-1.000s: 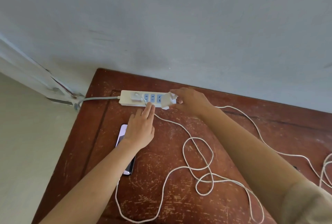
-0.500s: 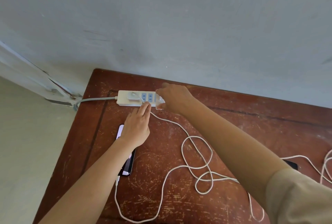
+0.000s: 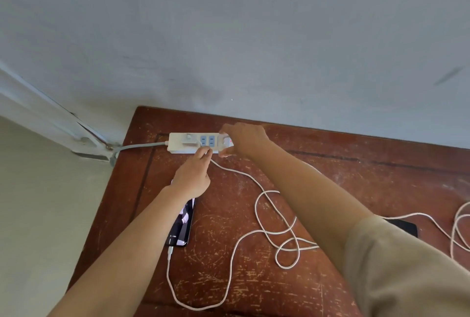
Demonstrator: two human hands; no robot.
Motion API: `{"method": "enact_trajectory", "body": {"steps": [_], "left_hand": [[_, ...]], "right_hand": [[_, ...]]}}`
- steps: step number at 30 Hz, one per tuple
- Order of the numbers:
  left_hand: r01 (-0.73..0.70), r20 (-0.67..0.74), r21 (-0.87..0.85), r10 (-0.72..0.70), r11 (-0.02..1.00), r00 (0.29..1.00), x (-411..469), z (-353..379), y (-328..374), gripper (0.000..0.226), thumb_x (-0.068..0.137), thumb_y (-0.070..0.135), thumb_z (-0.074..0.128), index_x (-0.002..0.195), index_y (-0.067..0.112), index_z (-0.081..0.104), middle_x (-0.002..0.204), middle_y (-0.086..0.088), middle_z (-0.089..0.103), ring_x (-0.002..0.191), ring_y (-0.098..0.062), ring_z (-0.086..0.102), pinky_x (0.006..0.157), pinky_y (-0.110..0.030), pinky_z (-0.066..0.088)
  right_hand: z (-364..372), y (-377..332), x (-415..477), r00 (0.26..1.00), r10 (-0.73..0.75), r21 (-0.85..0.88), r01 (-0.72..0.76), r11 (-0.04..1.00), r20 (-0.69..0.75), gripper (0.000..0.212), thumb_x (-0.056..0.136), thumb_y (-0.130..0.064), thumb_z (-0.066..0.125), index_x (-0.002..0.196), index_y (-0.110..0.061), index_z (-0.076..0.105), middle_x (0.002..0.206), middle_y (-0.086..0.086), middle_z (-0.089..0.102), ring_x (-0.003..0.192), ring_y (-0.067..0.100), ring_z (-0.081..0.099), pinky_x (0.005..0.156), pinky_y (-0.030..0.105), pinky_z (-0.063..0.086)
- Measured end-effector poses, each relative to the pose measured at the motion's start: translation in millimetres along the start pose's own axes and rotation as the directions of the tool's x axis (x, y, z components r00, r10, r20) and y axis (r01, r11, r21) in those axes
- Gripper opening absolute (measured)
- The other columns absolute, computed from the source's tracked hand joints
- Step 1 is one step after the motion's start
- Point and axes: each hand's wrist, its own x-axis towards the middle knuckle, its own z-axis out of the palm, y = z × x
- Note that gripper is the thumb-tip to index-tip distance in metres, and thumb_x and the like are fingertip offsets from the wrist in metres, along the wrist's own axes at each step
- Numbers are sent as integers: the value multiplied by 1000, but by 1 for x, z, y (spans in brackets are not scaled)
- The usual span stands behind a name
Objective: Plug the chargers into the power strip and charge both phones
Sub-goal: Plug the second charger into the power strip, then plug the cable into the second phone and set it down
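A white power strip point(image 3: 178, 142) lies at the table's far left, near the wall. One white charger point(image 3: 188, 141) sits in its left socket. My right hand point(image 3: 245, 138) grips a second white charger point(image 3: 227, 141) pressed against the strip's right end. My left hand point(image 3: 194, 177) holds the strip's front edge with its fingertips, next to the first charger's white cable point(image 3: 273, 211). That cable loops across the table to a lit phone point(image 3: 181, 227) lying under my left forearm. A dark second phone point(image 3: 407, 226) shows at the right, half hidden by my right arm.
The scratched red-brown table point(image 3: 254, 291) stands against a grey-blue wall point(image 3: 254, 37). The strip's grey cord point(image 3: 137, 146) runs off the left edge towards the floor corner. More white cable point(image 3: 457, 230) coils at the far right edge.
My right hand has brought the second charger from just off the strip's right end down onto it. My left fingers have curled at the strip's front edge.
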Motion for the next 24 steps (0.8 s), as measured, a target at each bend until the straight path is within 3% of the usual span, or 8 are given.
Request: {"method": "enact_trajectory", "body": {"steps": [3, 7, 9, 13, 17, 21, 24], "left_hand": [[38, 81, 21, -40, 999, 996, -8, -16, 2, 64, 96, 7, 46, 156, 16, 23, 167, 2, 18, 143, -25, 36, 107, -43, 46], [40, -113, 197, -18, 980, 993, -38, -14, 24, 56, 100, 26, 45, 153, 16, 28, 164, -6, 27, 141, -28, 37, 108, -46, 44], [29, -193, 188, 8, 982, 981, -53, -3, 42, 54, 101, 30, 44, 152, 15, 32, 164, -8, 25, 144, -30, 33, 110, -48, 40], [-57, -192, 151, 86, 987, 978, -68, 34, 90, 54, 104, 36, 36, 154, 17, 29, 167, -9, 15, 152, -31, 18, 119, -50, 27], [-208, -70, 171, 223, 963, 972, -73, 78, 150, 58, 104, 42, 30, 157, 20, 19, 169, -10, 4, 154, -30, 6, 124, -50, 19], [-354, 86, 221, 343, 909, 935, -78, 117, 211, 60, 104, 44, 28, 158, 20, 13, 168, -10, -4, 154, -29, -3, 124, -52, 13], [-429, 163, 234, 399, 873, 902, -82, 138, 250, 61, 104, 44, 29, 158, 20, 12, 168, -10, -5, 154, -30, -4, 123, -52, 10]], "right_hand": [[2, -4, -17, 995, 88, 73, -84, 994, -50, 84, 81, -51, 77, 150, -24, 37, 139, 8, 53, 124, 30, 56, 92, 43, 50], [18, 14, -77, 910, 193, 195, -128, 972, -367, 87, 86, -40, 72, 156, -19, 27, 158, 16, 36, 139, 37, 42, 109, 50, 40], [37, 32, -119, 858, 292, 262, -193, 946, -423, 84, 88, -42, 68, 157, -20, 25, 161, 16, 31, 145, 36, 34, 114, 51, 35], [94, 75, -212, 776, 545, 343, -442, 829, -317, 87, 91, -51, 62, 158, -20, 17, 165, 16, 20, 150, 37, 25, 117, 54, 30], [143, 110, -301, 625, 761, 428, -648, 629, -172, 92, 92, -57, 58, 160, -21, 8, 168, 15, 11, 153, 36, 15, 120, 56, 23], [168, 131, -365, 467, 876, 508, -730, 457, -116, 97, 89, -58, 61, 160, -17, 9, 167, 17, 12, 151, 36, 17, 118, 56, 25], [183, 143, -400, 395, 916, 565, -743, 360, -64, 98, 88, -61, 59, 160, -18, 8, 167, 16, 13, 151, 35, 16, 118, 55, 24]]}}
